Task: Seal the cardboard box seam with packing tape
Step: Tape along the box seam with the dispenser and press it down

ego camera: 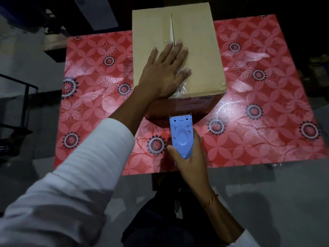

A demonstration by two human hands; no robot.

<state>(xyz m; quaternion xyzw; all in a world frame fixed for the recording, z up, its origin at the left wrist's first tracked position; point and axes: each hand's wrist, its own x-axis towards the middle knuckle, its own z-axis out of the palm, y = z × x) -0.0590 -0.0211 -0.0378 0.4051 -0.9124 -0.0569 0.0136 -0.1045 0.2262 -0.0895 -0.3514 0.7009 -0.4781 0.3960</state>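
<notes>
A brown cardboard box (pixel 197 50) stands on the red flowered table (pixel 267 104). Its top seam (pixel 172 27) runs away from me and gapes a little at the far half. Clear tape (pixel 182 84) covers the near part of the seam, crinkled at the box's front edge. My left hand (pixel 165 72) lies flat on the box top with fingers spread over the taped seam. My right hand (pixel 187 155) grips a light blue tape dispenser (pixel 181 136), whose head sits against the box's front face, low down.
The table's near edge (pixel 160 172) is just behind the dispenser. Grey floor lies to the left and below. A dark metal frame (pixel 26 97) stands at the left. Dark clutter fills the area behind the table.
</notes>
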